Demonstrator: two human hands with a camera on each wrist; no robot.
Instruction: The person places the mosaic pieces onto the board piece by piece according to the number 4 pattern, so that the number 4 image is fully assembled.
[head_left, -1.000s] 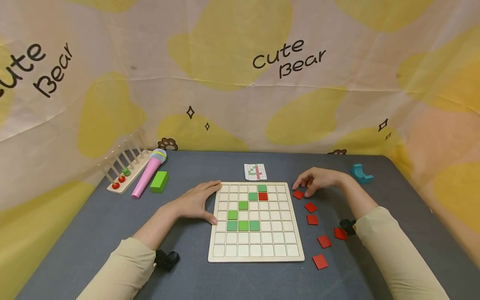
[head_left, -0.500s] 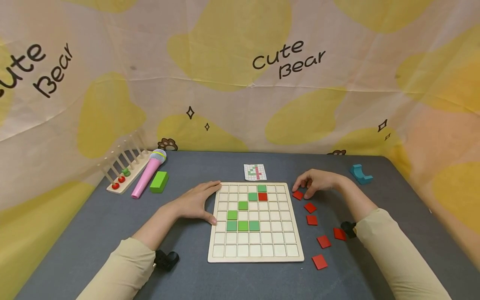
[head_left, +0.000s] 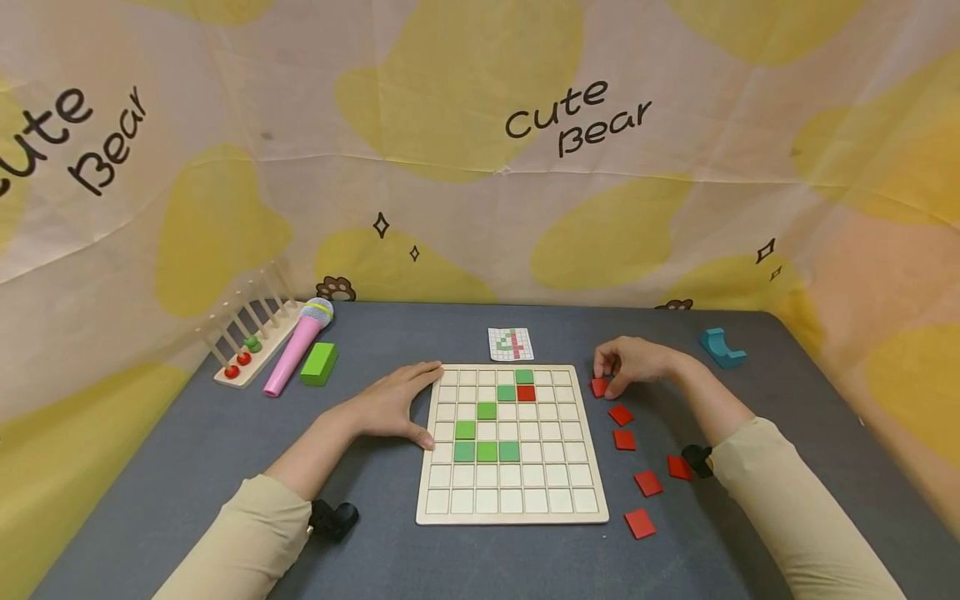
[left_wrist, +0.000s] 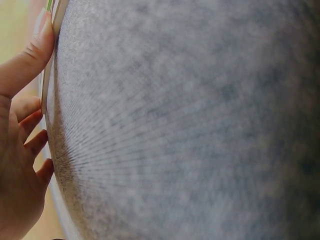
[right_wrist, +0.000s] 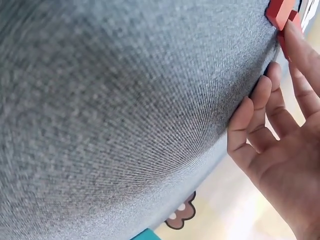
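Note:
A wooden grid board (head_left: 512, 514) lies flat on the table, with several green tiles (head_left: 487, 452) and one red tile (head_left: 527, 392) in its squares. Along its left edge, my left hand (head_left: 393, 406) rests with thumb and fingers spread, touching the rim. To the right of the board's top corner, my right hand (head_left: 636, 363) pinches another red tile (head_left: 599, 387) between thumb and fingertip at table level. In the right wrist view, that tile is partly hidden behind the thumb (right_wrist: 302, 55). Nearer my right sleeve, several loose red tiles (head_left: 648, 483) lie scattered.
Behind the board lies a small pattern card (head_left: 511, 343). At the left are a pegged stand (head_left: 258, 346) with beads, a pink toy microphone (head_left: 298, 346) and a green block (head_left: 319, 364). A blue curved block (head_left: 722, 348) sits at the back right. A printed cloth hangs behind.
My right hand's fingers have closed on the red tile beside the board, and the tile has shifted slightly to the right. The left hand and board have stayed put.

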